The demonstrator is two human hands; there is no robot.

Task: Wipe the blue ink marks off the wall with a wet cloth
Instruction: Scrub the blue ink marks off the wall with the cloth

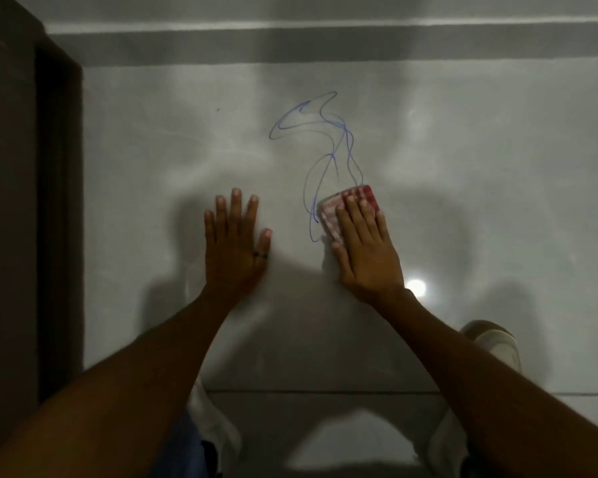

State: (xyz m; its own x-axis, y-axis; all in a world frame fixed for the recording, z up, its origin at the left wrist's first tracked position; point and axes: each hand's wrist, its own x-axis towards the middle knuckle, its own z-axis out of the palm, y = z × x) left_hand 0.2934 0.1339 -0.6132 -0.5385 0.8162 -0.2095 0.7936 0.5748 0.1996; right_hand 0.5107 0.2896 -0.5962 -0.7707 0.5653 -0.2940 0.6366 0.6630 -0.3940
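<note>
Looping blue ink marks (328, 146) run down the glossy grey wall (480, 150), from a swirl near the top to thin lines at the bottom. My right hand (366, 246) presses flat on a folded red-and-white checked cloth (339, 207), which covers the lower right end of the marks. The cloth's upper edge and left side show past my fingers. My left hand (235, 243) lies flat on the wall to the left of the marks, fingers spread, a dark ring on one finger, holding nothing.
A dark brown door frame (56, 201) runs down the left side. A pale horizontal band (325, 32) crosses the wall above. A bright light reflection (415, 288) shines beside my right wrist. A tile joint (325, 392) crosses low down, and a foot in a sandal (494, 343) shows at lower right.
</note>
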